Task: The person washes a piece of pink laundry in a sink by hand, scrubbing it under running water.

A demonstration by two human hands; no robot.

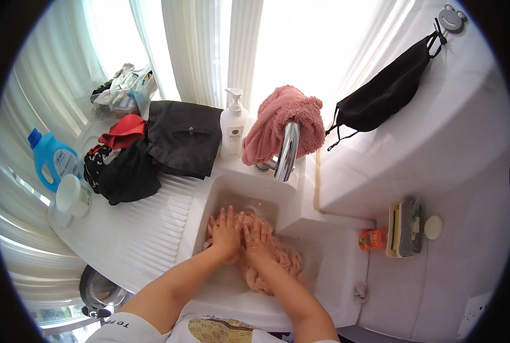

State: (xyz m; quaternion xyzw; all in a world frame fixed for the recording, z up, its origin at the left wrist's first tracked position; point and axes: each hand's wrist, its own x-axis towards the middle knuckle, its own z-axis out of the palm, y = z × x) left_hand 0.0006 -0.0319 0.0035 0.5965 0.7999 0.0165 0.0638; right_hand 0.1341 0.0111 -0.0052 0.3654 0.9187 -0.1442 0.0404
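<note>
Cloth: just one, peach (289,264), bunched up in the sink (336,274), middle hidden under both hands
Left hand (226,233): pretty flat, fingers slightly spread, palm-down on it; can't see the palm
Right hand (258,244): same deal, nothing visibly gripped
Tap (288,151): one, partly covered by one pink towel (266,123)
Pump bottle (232,128): one, white

The near cloth (289,264) looked wet and crinkled, the far cloth (292,104) rough, fuzzy; the tap (289,147) was glossy metal, the left jug (54,146) smooth plastic, the sink (342,257) smooth.
</note>
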